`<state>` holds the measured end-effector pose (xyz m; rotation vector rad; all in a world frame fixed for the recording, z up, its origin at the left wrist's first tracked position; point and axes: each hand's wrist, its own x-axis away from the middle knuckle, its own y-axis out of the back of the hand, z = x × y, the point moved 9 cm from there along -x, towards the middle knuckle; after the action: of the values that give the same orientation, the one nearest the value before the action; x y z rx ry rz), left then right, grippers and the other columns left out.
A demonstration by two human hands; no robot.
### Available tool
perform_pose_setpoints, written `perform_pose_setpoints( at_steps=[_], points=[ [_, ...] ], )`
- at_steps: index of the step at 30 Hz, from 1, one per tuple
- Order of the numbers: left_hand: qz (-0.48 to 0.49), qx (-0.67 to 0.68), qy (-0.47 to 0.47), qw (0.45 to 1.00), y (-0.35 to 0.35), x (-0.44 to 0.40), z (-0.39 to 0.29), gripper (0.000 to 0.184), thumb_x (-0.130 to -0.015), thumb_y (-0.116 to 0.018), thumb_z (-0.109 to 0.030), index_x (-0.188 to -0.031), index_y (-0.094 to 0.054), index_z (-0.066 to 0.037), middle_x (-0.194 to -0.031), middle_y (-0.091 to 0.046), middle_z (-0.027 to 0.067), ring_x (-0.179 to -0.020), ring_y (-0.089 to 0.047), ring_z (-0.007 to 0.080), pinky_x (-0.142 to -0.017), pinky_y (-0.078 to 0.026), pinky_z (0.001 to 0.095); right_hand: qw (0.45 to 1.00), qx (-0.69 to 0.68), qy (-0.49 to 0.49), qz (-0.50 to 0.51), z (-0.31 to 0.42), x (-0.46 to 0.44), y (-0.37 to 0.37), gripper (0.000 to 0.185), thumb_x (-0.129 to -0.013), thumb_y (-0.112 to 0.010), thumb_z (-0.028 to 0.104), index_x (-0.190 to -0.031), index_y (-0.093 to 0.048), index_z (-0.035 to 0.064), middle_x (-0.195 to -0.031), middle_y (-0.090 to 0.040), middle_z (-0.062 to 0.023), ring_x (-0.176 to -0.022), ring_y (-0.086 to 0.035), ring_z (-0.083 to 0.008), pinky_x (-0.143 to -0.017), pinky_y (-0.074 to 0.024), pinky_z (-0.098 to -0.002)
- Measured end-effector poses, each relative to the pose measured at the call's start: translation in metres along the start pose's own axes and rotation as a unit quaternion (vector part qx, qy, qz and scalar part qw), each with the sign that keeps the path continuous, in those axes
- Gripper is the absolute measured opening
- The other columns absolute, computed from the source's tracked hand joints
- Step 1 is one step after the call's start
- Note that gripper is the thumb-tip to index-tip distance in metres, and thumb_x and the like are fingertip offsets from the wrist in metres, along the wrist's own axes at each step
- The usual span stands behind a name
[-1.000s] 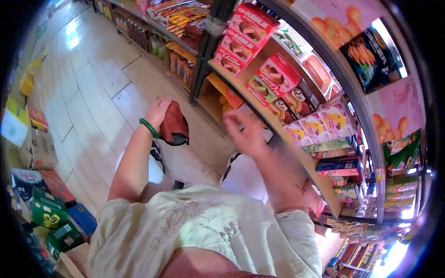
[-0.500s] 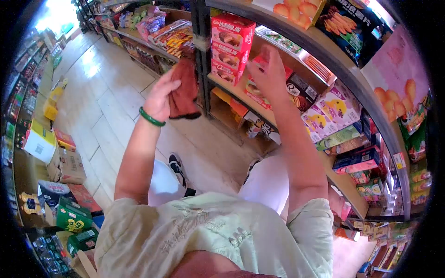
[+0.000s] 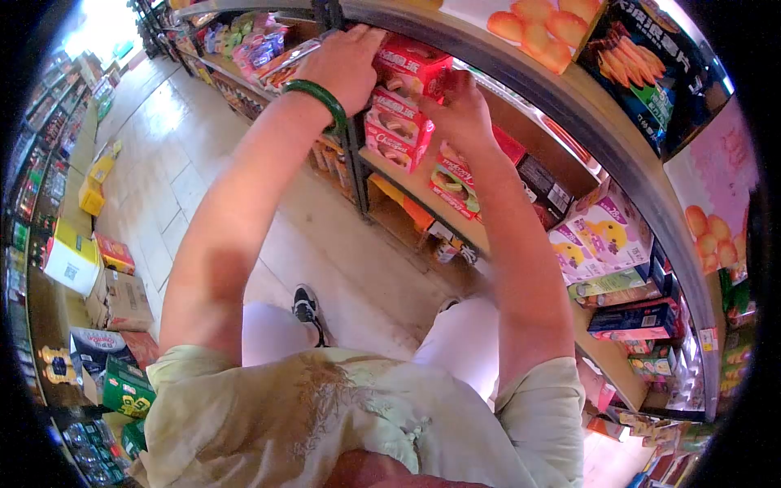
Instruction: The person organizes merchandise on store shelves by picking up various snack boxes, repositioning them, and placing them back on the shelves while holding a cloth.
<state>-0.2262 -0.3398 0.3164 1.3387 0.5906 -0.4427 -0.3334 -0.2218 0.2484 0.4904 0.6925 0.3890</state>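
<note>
Red snack boxes with pictures of filled cakes stand stacked on the shelf in front of me. The top red box (image 3: 412, 63) sits slightly askew above the lower red boxes (image 3: 397, 132). My left hand (image 3: 350, 65), with a green bangle (image 3: 319, 99) at its wrist, reaches over the left end of the top box, fingers curled at its upper edge. Against the right end of the same box, my right hand (image 3: 461, 106) is closed, its fingers partly hidden. No brown cloth shows; whether it lies under my left hand I cannot tell.
More red boxes (image 3: 455, 183) and purple-and-white boxes (image 3: 606, 232) line the shelf to the right. A dark shelf edge (image 3: 521, 69) runs above my right hand. Cartons (image 3: 122, 301) and a yellow-white box (image 3: 73, 256) stand along the left side of the tiled aisle (image 3: 187, 163).
My left hand has moved up and right from the aisle to the red boxes; the brown cloth it held is out of sight. My right hand has closed on the top box, which has shifted.
</note>
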Motion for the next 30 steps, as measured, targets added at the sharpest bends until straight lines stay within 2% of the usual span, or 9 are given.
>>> perform_pose_setpoints(
  at_steps=[7, 11, 17, 19, 23, 24, 26, 29, 30],
  points=[
    [0.029, -0.015, -0.017, 0.999, -0.004, -0.014, -0.016, 0.044, -0.074, -0.052, -0.013, -0.115, -0.05, 0.0, -0.112, -0.054, 0.0219, -0.104, -0.051, 0.037, -0.093, -0.041, 0.0427, 0.997, 0.075, -0.018, 0.009, 0.003, -0.004, -0.006, 0.064, -0.067, -0.067, 0.033, -0.112, -0.038, -0.0022, -0.102, -0.058, -0.0244, -0.096, -0.057, -0.0392, -0.085, -0.0461, -0.0431],
    [0.238, 0.003, 0.078, 0.968, -0.018, -0.026, -0.028, 0.041, -0.073, -0.051, -0.014, -0.113, -0.055, -0.004, -0.108, -0.057, 0.0212, -0.101, -0.055, 0.0338, -0.089, -0.044, 0.0436, 0.997, 0.081, 0.0, -0.002, 0.008, 0.0, -0.003, 0.06, -0.067, -0.066, 0.03, -0.11, -0.041, -0.0039, -0.1, -0.057, -0.0257, -0.094, -0.057, -0.04, -0.084, -0.046, -0.0449],
    [0.021, 0.116, -0.048, 0.992, 0.016, -0.004, -0.052, 0.036, -0.075, -0.052, -0.015, -0.109, -0.058, -0.006, -0.103, -0.061, 0.0166, -0.093, -0.059, 0.0328, -0.083, -0.047, 0.0402, 0.991, 0.126, 0.006, 0.038, 0.007, -0.005, -0.01, 0.049, -0.068, -0.065, 0.029, -0.101, -0.051, -0.0039, -0.099, -0.057, -0.024, -0.097, -0.055, -0.0395, -0.086, -0.0449, -0.0446],
    [0.102, 0.336, -0.071, 0.934, 0.018, 0.014, -0.063, 0.039, -0.073, -0.053, -0.01, -0.112, -0.057, -0.006, -0.104, -0.061, 0.0151, -0.094, -0.06, 0.0285, -0.085, -0.046, 0.0348, 0.993, 0.116, 0.037, 0.012, 0.001, -0.002, -0.011, 0.05, -0.068, -0.066, 0.03, -0.101, -0.051, -0.0044, -0.1, -0.056, -0.0239, -0.099, -0.054, -0.0388, -0.086, -0.0444, -0.044],
    [0.121, 0.511, 0.026, 0.851, 0.024, 0.067, -0.047, 0.038, -0.075, -0.05, -0.005, -0.113, -0.054, -0.002, -0.106, -0.061, 0.0084, -0.098, -0.056, 0.0154, -0.088, -0.042, 0.0297, 0.981, 0.194, 0.024, 0.012, -0.007, -0.004, -0.019, 0.059, -0.068, -0.069, 0.035, -0.108, -0.047, -0.0031, -0.101, -0.056, -0.0239, -0.099, -0.054, -0.0381, -0.087, -0.0439, -0.0438],
    [0.111, 0.528, 0.046, 0.841, 0.019, 0.083, -0.037, 0.036, -0.076, -0.049, -0.004, -0.111, -0.054, 0.0, -0.106, -0.06, 0.0072, -0.1, -0.054, 0.0143, -0.09, -0.042, 0.0296, 0.993, 0.117, 0.023, 0.01, 0.001, -0.001, -0.012, 0.061, -0.068, -0.069, 0.034, -0.111, -0.045, -0.0032, -0.103, -0.055, -0.0242, -0.099, -0.054, -0.0387, -0.087, -0.0437, -0.0438],
    [0.181, 0.587, 0.134, 0.777, -0.004, 0.121, -0.022, 0.035, -0.078, -0.049, -0.003, -0.112, -0.054, 0.001, -0.103, -0.06, 0.0051, -0.1, -0.054, 0.0158, -0.09, -0.041, 0.0277, 0.998, 0.018, 0.042, -0.049, 0.024, 0.012, 0.012, 0.065, -0.069, -0.07, 0.031, -0.117, -0.041, -0.0027, -0.108, -0.053, -0.0253, -0.1, -0.053, -0.0395, -0.089, -0.0417, -0.0437],
    [0.178, 0.737, 0.253, 0.601, -0.036, 0.182, -0.01, 0.028, -0.08, -0.051, -0.004, -0.108, -0.056, 0.001, -0.098, -0.061, 0.0056, -0.091, -0.057, 0.0143, -0.084, -0.044, 0.0264, 0.987, 0.095, 0.09, -0.094, 0.041, 0.036, 0.022, 0.063, -0.069, -0.07, 0.028, -0.117, -0.042, -0.0025, -0.108, -0.053, -0.025, -0.102, -0.051, -0.0386, -0.092, -0.0398, -0.0439],
    [0.189, 0.737, 0.262, 0.593, -0.04, 0.198, -0.011, 0.028, -0.08, -0.051, -0.004, -0.108, -0.056, 0.001, -0.098, -0.061, 0.0056, -0.091, -0.057, 0.0143, -0.084, -0.044, 0.0264, 0.988, 0.071, 0.088, -0.105, 0.054, 0.055, 0.03, 0.051, -0.072, -0.067, 0.023, -0.112, -0.046, -0.0003, -0.105, -0.054, -0.0233, -0.103, -0.051, -0.0369, -0.092, -0.0386, -0.044]
  ],
)
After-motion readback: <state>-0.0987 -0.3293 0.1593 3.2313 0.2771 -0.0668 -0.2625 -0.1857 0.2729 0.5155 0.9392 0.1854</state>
